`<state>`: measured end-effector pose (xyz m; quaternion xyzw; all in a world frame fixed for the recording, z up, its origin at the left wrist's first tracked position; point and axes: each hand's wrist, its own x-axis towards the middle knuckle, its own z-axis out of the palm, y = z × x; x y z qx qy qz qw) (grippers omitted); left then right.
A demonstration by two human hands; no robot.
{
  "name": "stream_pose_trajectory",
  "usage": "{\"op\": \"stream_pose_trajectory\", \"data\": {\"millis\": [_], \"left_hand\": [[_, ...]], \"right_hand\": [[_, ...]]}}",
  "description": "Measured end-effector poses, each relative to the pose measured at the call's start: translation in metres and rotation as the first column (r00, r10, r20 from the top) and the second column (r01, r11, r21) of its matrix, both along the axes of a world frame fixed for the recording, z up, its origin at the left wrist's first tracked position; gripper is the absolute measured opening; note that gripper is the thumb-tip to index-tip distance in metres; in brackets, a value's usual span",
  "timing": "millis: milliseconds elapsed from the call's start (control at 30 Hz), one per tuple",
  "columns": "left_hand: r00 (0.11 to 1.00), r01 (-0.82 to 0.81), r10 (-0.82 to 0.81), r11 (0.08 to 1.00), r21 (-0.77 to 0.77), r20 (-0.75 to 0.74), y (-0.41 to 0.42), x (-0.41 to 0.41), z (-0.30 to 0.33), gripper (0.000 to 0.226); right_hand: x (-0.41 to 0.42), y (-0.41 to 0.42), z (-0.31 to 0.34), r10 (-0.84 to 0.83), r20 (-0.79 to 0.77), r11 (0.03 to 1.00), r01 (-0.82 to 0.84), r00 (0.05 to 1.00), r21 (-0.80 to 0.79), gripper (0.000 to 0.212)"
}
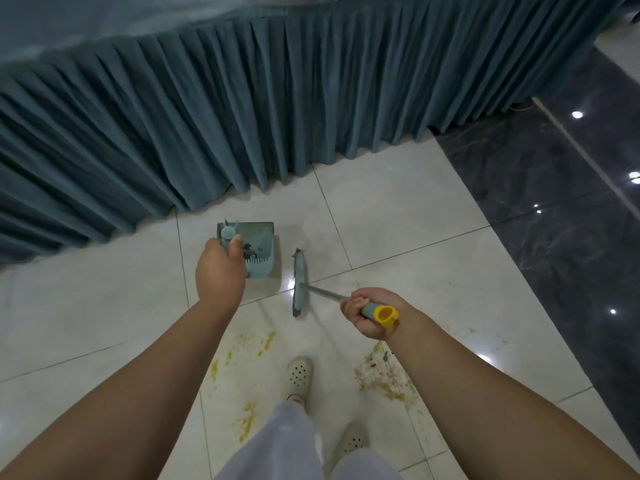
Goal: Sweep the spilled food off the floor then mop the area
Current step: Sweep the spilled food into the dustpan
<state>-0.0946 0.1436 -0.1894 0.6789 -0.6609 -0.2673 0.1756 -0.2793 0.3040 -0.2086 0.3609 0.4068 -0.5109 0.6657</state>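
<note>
Sweeping is the step in hand: yellowish spilled food (pixel 384 379) lies smeared on the pale tiles around your shoes, near you and apart from the dustpan (pixel 261 249). Your left hand (pixel 220 268) is wrapped around the dustpan's upright handle, your right hand (pixel 372 315) clenched on the broom (pixel 299 282). Next, I judge, draw the broom back to the mess and push it panward.

Left hand (pixel 220 271) hides the dustpan (pixel 261 251) handle; dark scraps inside too small to identify.
</note>
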Motion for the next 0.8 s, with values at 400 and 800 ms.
{"op": "stream_pose_trajectory", "data": {"millis": [400,800], "left_hand": [[0.992,0.108,-0.109,0.994,0.027,0.068,-0.052,-0.028,-0.02,0.044],[0.966,0.253,-0.255,0.966,0.059,0.031,-0.024,-0.09,-0.019,0.042]], "right_hand": [[-0.024,-0.046,-0.029,-0.136,-0.009,0.991,0.137,0.991,0.01,0.013],[-0.096,0.069,-0.016,-0.541,-0.069,0.831,0.545,0.838,0.114,0.046]]}}
